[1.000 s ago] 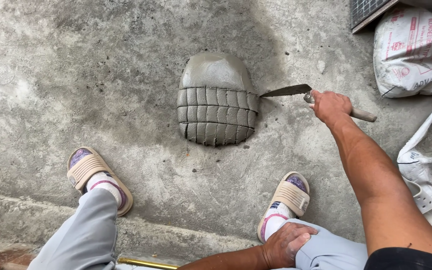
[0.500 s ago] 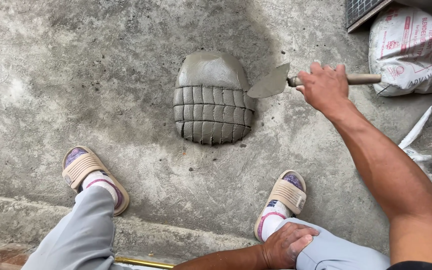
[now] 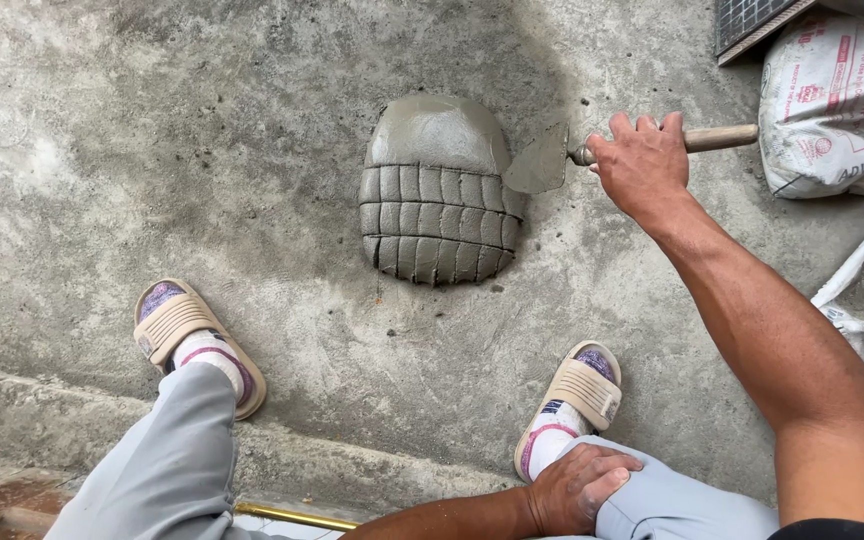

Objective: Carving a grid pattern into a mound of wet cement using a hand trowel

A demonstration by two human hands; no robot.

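You are working in soft, even daylight, bright enough that nothing sinks into gloom. A broad, faint shadow darkens the concrete floor [image 3: 102, 150] from about eleven to one o'clock, reaching over the top of the mortar mound [image 3: 440, 190]. No hard-edged shadows fall, and your right hand [image 3: 642, 165] casts almost none. The pale sack [image 3: 832, 100] at two o'clock is the brightest patch, close to glare. Focus is sharp throughout, with slight wide-angle stretching toward the lower corners.
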